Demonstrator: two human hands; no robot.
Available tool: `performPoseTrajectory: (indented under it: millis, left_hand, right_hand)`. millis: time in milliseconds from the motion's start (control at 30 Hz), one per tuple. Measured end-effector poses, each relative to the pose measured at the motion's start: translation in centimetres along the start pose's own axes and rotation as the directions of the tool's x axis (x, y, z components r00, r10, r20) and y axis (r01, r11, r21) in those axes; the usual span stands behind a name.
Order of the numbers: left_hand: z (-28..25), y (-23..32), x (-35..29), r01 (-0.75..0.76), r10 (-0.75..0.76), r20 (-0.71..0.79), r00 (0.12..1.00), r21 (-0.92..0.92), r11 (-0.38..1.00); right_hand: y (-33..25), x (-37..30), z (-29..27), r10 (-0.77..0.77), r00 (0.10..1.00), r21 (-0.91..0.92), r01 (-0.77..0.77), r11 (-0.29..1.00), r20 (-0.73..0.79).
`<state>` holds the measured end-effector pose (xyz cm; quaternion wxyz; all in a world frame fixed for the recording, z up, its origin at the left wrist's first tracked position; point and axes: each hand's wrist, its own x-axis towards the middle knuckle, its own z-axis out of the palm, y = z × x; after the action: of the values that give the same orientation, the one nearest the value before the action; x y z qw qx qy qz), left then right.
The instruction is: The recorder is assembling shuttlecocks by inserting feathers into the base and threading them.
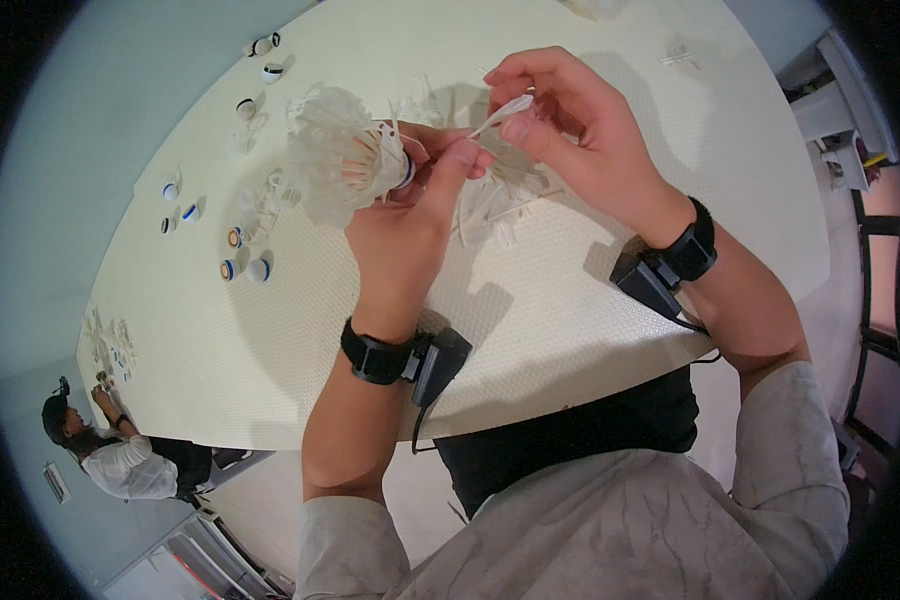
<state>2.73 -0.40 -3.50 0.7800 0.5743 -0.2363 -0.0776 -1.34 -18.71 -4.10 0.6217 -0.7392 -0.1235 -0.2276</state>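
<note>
My left hand [407, 235] is closed around the cork end of a white feather shuttlecock [340, 160], whose skirt fans out to the left and whose base shows a blue band. At its thumb tip lies the quill end of a loose white feather [498, 117]. That feather's broad end reaches between the thumb and curled fingers of my right hand [580, 130]. Whether the right fingertips press on it is partly hidden. Under and behind both hands is a heap of loose white feathers [500, 205] on the table.
On the pale textured table [550, 310], several shuttlecock corks [259, 270] with blue or black bands are scattered to the left. A few feather bits [680, 57] lie far right. Another person [130, 455] works at the table's far left end, beside more feathers and corks [115, 350].
</note>
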Motion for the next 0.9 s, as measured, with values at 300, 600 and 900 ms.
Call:
performPoseTrajectory:
  millis: [300,600,900]
  left_hand:
    - [0.3,0.2,0.0,0.009,-0.008,0.018,1.0,-0.035,0.999]
    - [0.3,0.0,0.0,0.004,-0.004,-0.026,1.0,-0.012,1.0]
    - [0.1,0.1,0.0,0.025,-0.025,-0.005,1.0,-0.033,0.999]
  right_hand:
    - [0.0,0.0,-0.1,0.018,0.998,0.019,-0.019,1.0,0.054]
    - [-0.9,-0.2,-0.4,0.036,0.995,-0.036,-0.032,0.999,0.094]
    - [-0.3,0.1,-0.5,0.047,0.996,0.061,-0.052,0.997,0.075]
